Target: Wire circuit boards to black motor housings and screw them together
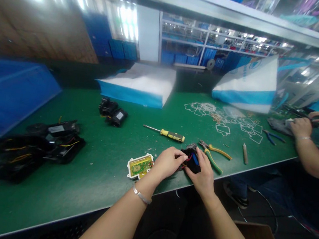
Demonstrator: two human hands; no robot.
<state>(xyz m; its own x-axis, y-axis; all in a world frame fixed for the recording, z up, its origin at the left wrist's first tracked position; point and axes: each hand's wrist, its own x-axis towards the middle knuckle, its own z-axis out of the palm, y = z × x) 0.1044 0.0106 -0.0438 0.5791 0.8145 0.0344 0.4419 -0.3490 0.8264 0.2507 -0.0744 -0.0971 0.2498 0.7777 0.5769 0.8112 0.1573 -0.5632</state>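
Observation:
At the front edge of the bench I have a small black housing (pixel 191 164) with red and other thin wires and a blue part inside. My right hand (pixel 204 177) is closed round its right side, thumb at the front. My left hand (pixel 169 162) reaches in from the left, its thumb and fingertips pinched on the wires (pixel 184 162) at the housing's opening. Partly behind my left wrist lies a white-framed case with a green circuit board (pixel 140 167). Just beyond the housing rest a yellow-handled screwdriver (pixel 172 135) and cutting pliers with yellow and green handles (pixel 214 154).
More black housings (pixel 115 115) lie at the left, with a larger cluster (pixel 46 143) near a blue bin (pixel 8 98). White gasket rings (pixel 223 129) are scattered behind the pliers, beside a small tube (pixel 245 153). A co-worker's hands (pixel 302 127) are at the right, near blue pliers (pixel 271 138).

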